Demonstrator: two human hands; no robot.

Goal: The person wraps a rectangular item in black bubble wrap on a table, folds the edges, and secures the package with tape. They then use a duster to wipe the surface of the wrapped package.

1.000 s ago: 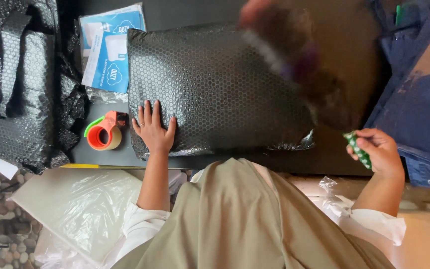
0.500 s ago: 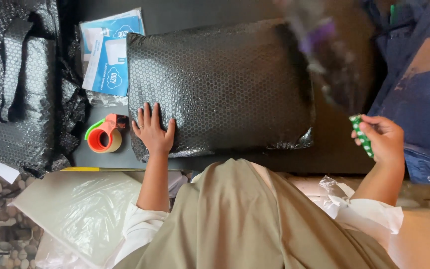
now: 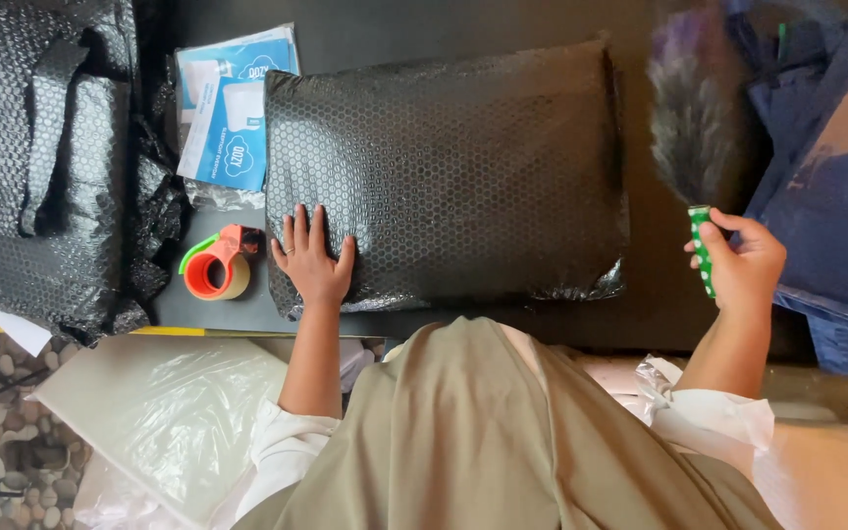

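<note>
The dark desk [image 3: 660, 314] fills most of my view, and the biggest thing on it is the black bubble-wrapped parcel [image 3: 444, 177], lying flat at the centre. At 9 o'clock from it sits a heap of loose black bubble wrap [image 3: 46, 167]; at 3 o'clock, blue fabric [image 3: 836, 196] hangs over the desk's edge. At 7 o'clock, off the desk, a clear plastic sheet [image 3: 164, 412] lies on a pale board. At 10 o'clock from the parcel, touching its corner, are blue-and-white packets [image 3: 228, 108].

My right hand [image 3: 743, 265] is at 4 o'clock from the parcel, well apart from it, forearm raised from the elbow. Its grip is curled tight around the green, white-dotted handle of a duster [image 3: 689, 128], whose grey and purple feathers point towards 12 o'clock and are blurred.

My left hand [image 3: 314, 260] lies palm down on the parcel's 7 o'clock corner, grip spread flat, fingers fanned towards 12 o'clock, holding nothing, arm straight. Just beside it at 9 o'clock stands an orange tape dispenser [image 3: 216, 263], not touching.
</note>
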